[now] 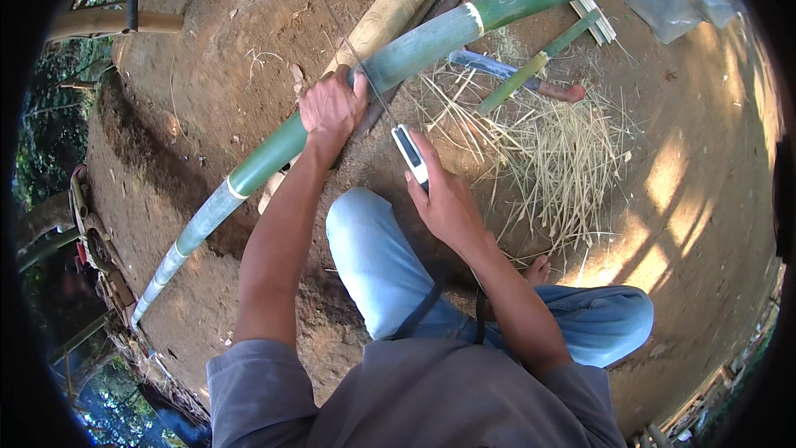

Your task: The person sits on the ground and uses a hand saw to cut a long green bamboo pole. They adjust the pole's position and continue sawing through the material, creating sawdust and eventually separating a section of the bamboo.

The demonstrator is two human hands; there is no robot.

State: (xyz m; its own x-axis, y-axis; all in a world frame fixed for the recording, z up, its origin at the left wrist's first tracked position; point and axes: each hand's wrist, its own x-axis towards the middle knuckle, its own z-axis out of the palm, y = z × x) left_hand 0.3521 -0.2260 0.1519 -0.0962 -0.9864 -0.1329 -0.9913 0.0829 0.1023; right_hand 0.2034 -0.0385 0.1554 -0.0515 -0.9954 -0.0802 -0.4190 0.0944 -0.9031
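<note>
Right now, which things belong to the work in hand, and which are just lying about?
In use:
- left hand gripping the green bamboo pole
- right hand holding a tape measure

Lying about:
- dry yellow bamboo pole
- knife with a reddish handle
- thin green stick
- bamboo shavings

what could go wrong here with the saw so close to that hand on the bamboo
The thin saw blade crosses the green bamboo pole right beside the left hand; a slip could cut the fingers. The round pole lies on bare dirt and may roll. A big knife lies loose in the shavings nearby.
</note>
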